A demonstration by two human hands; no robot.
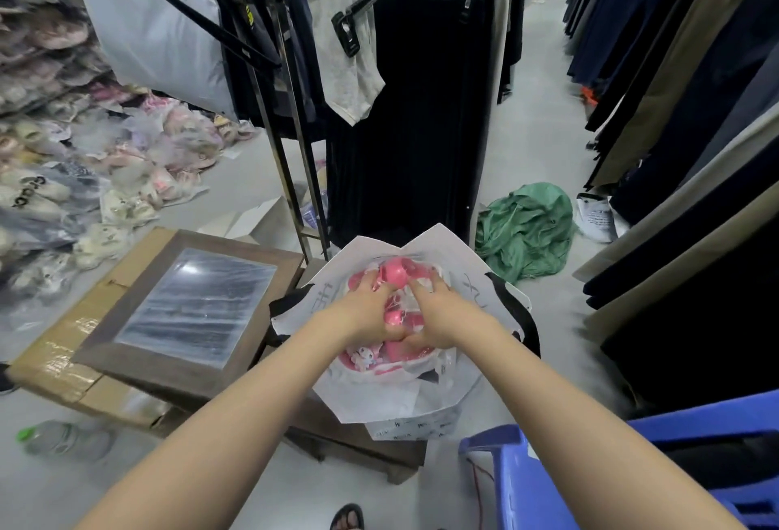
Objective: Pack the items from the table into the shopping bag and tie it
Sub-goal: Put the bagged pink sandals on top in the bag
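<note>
Left hand (366, 312): fingers curled, grasping the pink slippers (394, 272).
Right hand (438, 319): grasping the same pair.
Slippers: plastic-wrapped, in the bag's open mouth.
Shopping bag (425, 245): untied, at the wooden table's (324, 422) right edge.

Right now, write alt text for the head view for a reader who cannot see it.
The left hand and right hand grip a plastic-wrapped pack of pink slippers in the open top of a white shopping bag. A framed mirror lies on a cardboard box to the left; racks of hanging clothes stand behind, and a green cloth lies on the floor.
</note>
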